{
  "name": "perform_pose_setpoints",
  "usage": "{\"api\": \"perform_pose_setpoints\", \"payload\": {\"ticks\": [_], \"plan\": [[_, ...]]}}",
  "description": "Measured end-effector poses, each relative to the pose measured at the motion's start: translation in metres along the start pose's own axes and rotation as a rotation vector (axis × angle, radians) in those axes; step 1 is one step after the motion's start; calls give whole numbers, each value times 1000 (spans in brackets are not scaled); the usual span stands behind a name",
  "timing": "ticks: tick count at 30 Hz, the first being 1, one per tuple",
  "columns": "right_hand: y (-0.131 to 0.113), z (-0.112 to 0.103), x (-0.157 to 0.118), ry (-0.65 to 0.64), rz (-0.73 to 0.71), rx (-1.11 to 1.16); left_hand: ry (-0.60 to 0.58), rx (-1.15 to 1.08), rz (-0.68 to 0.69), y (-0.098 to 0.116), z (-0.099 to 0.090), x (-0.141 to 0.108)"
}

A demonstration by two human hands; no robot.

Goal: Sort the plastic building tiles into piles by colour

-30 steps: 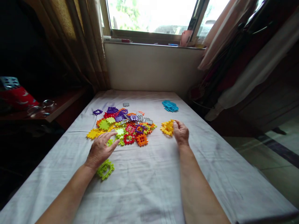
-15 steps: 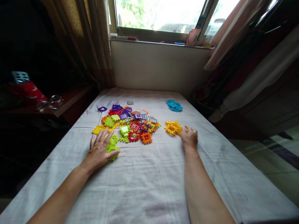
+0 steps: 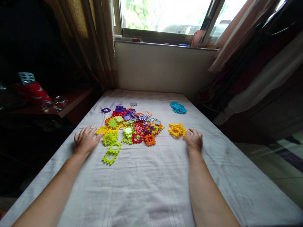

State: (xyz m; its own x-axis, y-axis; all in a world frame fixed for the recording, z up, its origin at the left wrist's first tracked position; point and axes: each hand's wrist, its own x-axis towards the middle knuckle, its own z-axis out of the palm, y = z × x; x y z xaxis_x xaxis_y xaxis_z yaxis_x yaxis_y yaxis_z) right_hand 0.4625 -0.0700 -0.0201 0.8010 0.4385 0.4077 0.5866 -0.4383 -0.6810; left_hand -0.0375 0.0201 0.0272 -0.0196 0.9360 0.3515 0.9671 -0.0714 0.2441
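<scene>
My left hand (image 3: pixel 86 141) rests on the sheet at the left, fingers spread. Its thumb is against or just beside a yellow interlocking plastic tile (image 3: pixel 102 130) at the edge of the mixed heap. To its right lie lime-green tiles (image 3: pixel 110 138), with more lime-green frame tiles (image 3: pixel 111 153) nearer me. My right hand (image 3: pixel 194 140) is curled closed beside a small pile of yellow tiles (image 3: pixel 177 130), its fingertips at the pile's right edge. Whatever those fingers hold, if anything, is hidden. The mixed heap (image 3: pixel 137 137) has red, orange, purple, grey and green tiles.
A blue tile pile (image 3: pixel 178 107) lies farther back on the right. One grey tile (image 3: pixel 133 104) and a purple tile (image 3: pixel 106 110) lie behind the heap. Eyeglasses (image 3: pixel 55 102) and a red patterned container (image 3: pixel 35 93) stand on a side table at the left.
My left hand has moved left, off the lime-green tiles, which now show fully. My right hand keeps its place beside the yellow pile. The whole view has shifted slightly.
</scene>
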Motion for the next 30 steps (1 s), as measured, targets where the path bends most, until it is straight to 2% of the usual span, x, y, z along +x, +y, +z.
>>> {"api": "perform_pose_setpoints", "payload": {"ticks": [5,8,11,13,15,18,21,23,26,28,30], "plan": [[-1,-2,-1,-11,-16,23,-37,-83,-58,-1,7,14],[-1,-3,-1,17,-43,56,39,-234,-172,-3,6,14],[-8,-7,-2,108,-71,89,157,-311,-255,-1,-2,5],[-19,-12,-4,145,-90,104,234,-317,-169,8,-8,-3],[-33,-17,-9,110,-119,135,284,-326,39,23,-13,-14],[-61,-22,-26,-58,-193,228,259,-338,408,53,-15,-29],[-91,-23,-51,-358,-326,357,201,-350,621,79,-10,-42],[-109,-24,-70,-582,-434,407,172,-351,681,89,-5,-47],[-129,-24,-97,-821,-540,439,148,-325,720,94,0,-51],[-137,-22,-112,-929,-537,480,151,-302,733,95,1,-52],[-143,-17,-124,-1010,-478,539,201,-279,762,95,0,-52]]}}
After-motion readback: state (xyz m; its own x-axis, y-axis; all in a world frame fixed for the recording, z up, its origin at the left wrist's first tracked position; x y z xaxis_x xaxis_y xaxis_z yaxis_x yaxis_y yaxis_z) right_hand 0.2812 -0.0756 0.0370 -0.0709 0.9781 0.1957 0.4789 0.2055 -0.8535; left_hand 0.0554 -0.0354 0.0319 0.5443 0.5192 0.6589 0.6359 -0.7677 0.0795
